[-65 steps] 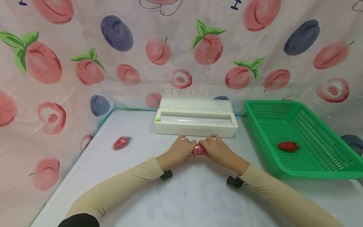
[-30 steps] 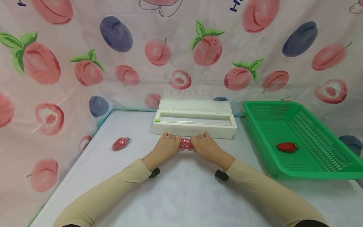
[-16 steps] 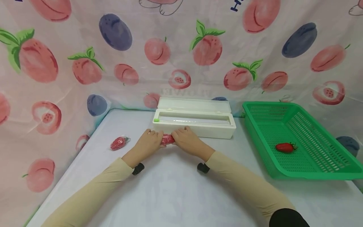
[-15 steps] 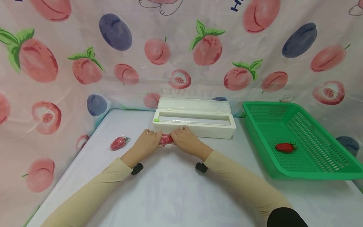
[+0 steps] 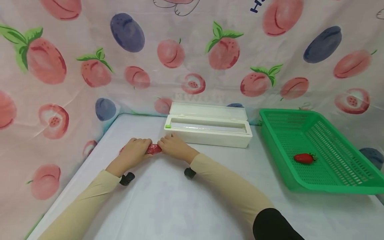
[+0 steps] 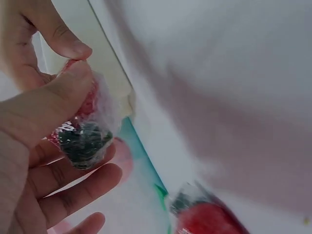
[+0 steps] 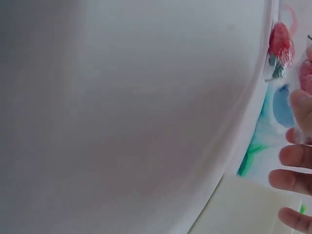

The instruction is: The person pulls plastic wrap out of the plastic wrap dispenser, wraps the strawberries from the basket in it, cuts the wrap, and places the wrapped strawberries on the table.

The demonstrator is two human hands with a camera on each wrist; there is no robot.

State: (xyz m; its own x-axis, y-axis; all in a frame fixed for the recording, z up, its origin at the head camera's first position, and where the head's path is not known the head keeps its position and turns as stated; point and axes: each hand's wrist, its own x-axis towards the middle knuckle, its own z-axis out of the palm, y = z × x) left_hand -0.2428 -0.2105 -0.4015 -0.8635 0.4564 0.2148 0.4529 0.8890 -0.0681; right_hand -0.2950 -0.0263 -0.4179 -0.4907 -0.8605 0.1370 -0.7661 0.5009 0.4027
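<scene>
On the white table (image 5: 186,206), near its left edge, the left hand (image 5: 133,154) and right hand (image 5: 174,148) pinch a film-wrapped strawberry (image 5: 154,149) between them, thumb and fingertips closed on either end. In the left wrist view, a second wrapped strawberry (image 6: 207,217) lies just beyond them. Farther back sits an open white cling-film dispenser (image 5: 208,129). To the right, well apart, a bare strawberry (image 5: 304,158) lies in a green basket (image 5: 336,186).

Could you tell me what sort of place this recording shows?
Probably a staged tabletop set rather than a real kitchen: a white table screened by a fruit-print curtain, with a cling-film dispenser box and a green basket holding one strawberry.
</scene>
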